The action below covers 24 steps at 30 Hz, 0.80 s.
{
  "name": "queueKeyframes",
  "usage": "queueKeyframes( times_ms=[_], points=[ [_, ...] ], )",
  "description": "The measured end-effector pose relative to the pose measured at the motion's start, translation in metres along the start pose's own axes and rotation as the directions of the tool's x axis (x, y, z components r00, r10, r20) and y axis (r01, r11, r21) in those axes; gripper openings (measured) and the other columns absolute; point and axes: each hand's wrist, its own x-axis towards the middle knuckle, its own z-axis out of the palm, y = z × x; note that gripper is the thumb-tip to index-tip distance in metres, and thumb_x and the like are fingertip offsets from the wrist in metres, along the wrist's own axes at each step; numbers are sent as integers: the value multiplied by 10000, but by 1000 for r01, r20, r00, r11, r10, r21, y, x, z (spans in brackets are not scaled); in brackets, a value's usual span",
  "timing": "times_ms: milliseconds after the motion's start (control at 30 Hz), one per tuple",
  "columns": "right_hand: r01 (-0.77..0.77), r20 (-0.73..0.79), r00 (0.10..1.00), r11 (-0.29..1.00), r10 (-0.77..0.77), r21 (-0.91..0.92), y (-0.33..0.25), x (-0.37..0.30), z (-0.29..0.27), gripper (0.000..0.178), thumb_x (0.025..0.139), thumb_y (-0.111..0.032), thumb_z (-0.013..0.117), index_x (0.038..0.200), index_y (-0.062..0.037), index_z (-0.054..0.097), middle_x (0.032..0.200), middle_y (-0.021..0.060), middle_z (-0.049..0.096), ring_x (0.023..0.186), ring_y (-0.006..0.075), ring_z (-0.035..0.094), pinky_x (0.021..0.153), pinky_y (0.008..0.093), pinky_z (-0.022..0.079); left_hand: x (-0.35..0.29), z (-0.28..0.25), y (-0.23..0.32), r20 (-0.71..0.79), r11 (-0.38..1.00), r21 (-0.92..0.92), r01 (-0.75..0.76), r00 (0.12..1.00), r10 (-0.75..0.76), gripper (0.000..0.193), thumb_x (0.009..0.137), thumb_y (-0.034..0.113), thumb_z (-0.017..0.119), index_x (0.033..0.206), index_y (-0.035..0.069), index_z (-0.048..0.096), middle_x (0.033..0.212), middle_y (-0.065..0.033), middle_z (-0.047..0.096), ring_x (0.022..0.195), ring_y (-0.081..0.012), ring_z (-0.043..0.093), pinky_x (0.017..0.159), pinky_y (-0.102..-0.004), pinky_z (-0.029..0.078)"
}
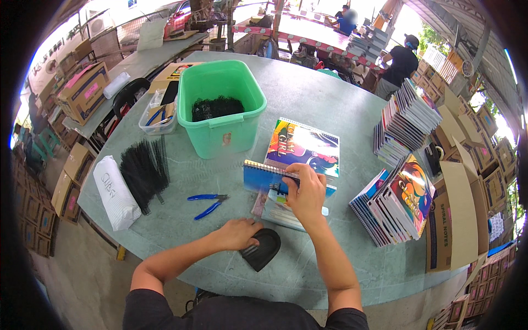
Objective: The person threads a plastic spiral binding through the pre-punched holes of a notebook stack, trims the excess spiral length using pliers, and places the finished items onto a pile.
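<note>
In my right hand (307, 190) is a blue spiral notebook (257, 181), pinched between thumb and fingers and stood up with its black coil along the top edge. It is above a pale blue notebook stack (283, 213) on the table. My left hand (236, 234) lies palm down, its thumb apart from the bent fingers, at the upper left edge of a flat black rounded piece (264, 252). Its fingertips are partly hidden, and I make out nothing in them. Beyond the left hand lie blue-handled cutting pliers (206, 204), jaws pointing right.
A green tub (223, 132) holds black coils (217, 109). More black coils (146, 168) lie beside a white wrapped bundle (115, 192). Colourful notebooks (305, 140) sit ahead; stacked notebooks (399, 201) and an open carton (454, 220) stand right. Two people are at the back.
</note>
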Motion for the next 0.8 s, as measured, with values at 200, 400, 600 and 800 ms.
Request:
queueKeyframes(
  times_ms=[200, 400, 600, 800],
  points=[
    [29, 144, 989, 989, -8, -145, 0, 0, -1, 184, 795, -264, 670, 840, -98, 605, 799, 32, 639, 766, 220, 599, 683, 351, 365, -2, 5, -4, -1, 996, -82, 25, 1000, -25, 493, 829, 339, 633, 1219, 73, 495, 1087, -155, 585, 1057, -347, 554, 866, -447, 451],
    [65, -98, 993, 995, -73, -79, 6, -2, 5, 245, 809, -326, 662, 757, -99, 590, 732, 32, 632, 698, 229, 589, 651, 358, 370, -4, -1, 1, 21, 990, -130, 46, 999, -44, 480, 835, 330, 627, 1217, 70, 495, 1075, -154, 585, 1049, -345, 557, 859, -444, 452],
    [-15, 180, 982, 981, 50, -191, -1, 0, -3, 239, 799, -315, 673, 842, -89, 608, 802, 40, 656, 758, 229, 611, 678, 357, 384, -6, 5, -5, -46, 992, -126, -16, 999, 10, 475, 831, 325, 629, 1209, 70, 498, 1065, -161, 583, 1045, -346, 557, 866, -444, 445],
    [14, 156, 988, 995, 2, -99, -6, 2, -6, 214, 797, -295, 670, 878, -98, 647, 823, 48, 666, 809, 225, 618, 702, 354, 391, -4, -14, 4, -501, 985, 34, -166, 850, 161, 397, 792, 281, 672, 1108, 63, 573, 1093, -156, 561, 1005, -344, 548, 828, -432, 452]
  ],
)
